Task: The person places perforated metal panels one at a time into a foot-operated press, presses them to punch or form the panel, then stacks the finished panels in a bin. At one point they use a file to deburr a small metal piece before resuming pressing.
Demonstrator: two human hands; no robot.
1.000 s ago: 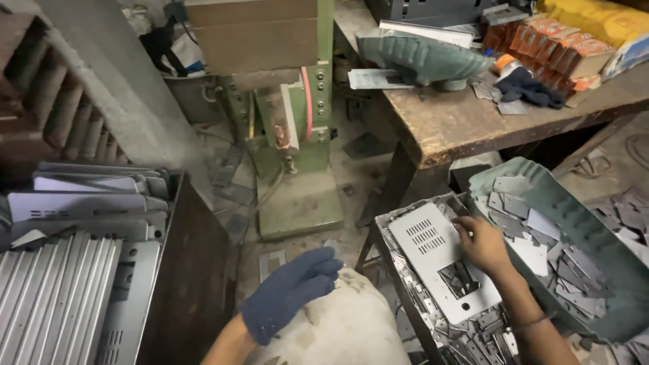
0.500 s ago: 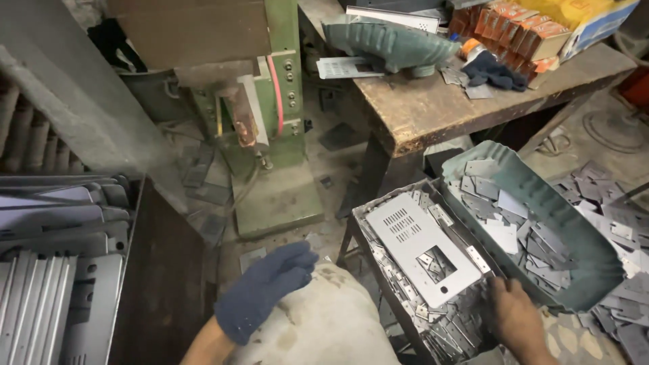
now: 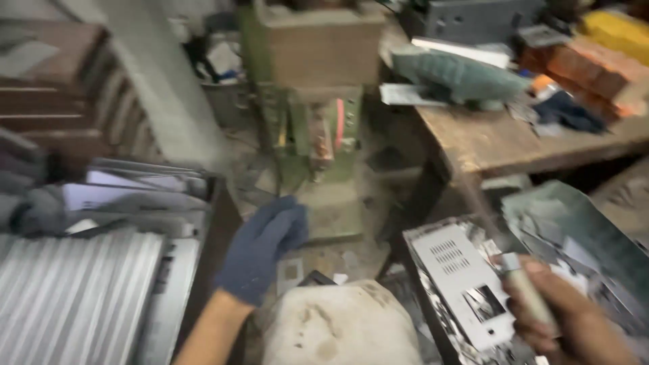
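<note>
My left hand wears a dark blue glove and hovers with loose fingers above my knee, holding nothing. My right hand, bare, is closed around a small pale strip-shaped metal piece at the lower right, raised just over a stack of perforated grey metal plates in a dark crate. The picture is blurred by motion.
A green press machine stands on the floor ahead. A worn wooden bench at the right carries a green cloth bundle, boxes and rags. A green tray of metal scraps sits right of the plates. Ribbed metal sheets lie stacked at left.
My right hand has come up from beside the crate holding a small metal piece. My gloved left hand has lifted higher and forward. The view has swung left and down.
</note>
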